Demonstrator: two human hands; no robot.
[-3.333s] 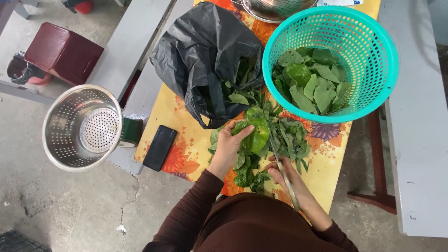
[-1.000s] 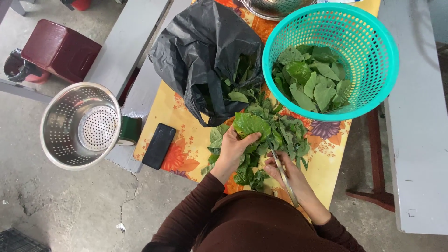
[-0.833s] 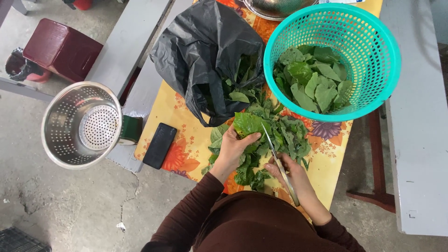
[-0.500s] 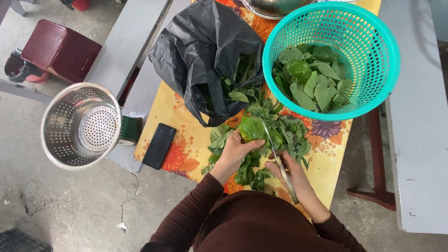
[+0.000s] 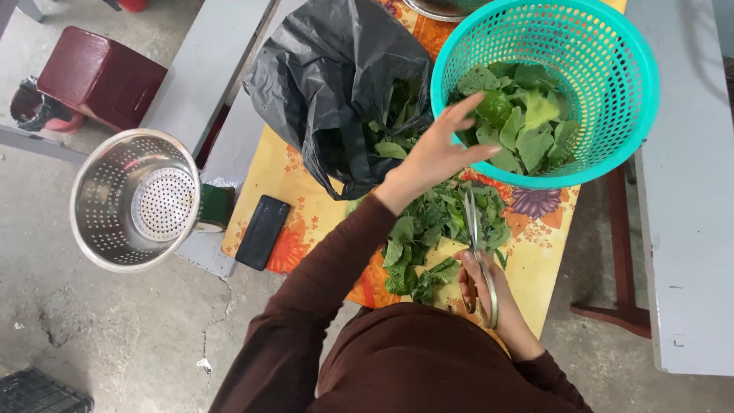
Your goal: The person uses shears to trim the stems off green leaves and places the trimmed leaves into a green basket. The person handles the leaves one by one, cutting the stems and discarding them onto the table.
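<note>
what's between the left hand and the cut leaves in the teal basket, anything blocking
Nothing visible. The left hand reaches over the teal basket's near rim, fingers spread just above the cut leaves. The black bag lies off to one side.

On show are one teal basket (image 5: 612, 92), one black bag (image 5: 329, 84), one steel colander (image 5: 134, 200), one pair of scissors (image 5: 478, 260), one dark phone (image 5: 262, 232) and one maroon stool (image 5: 99, 76).
</note>
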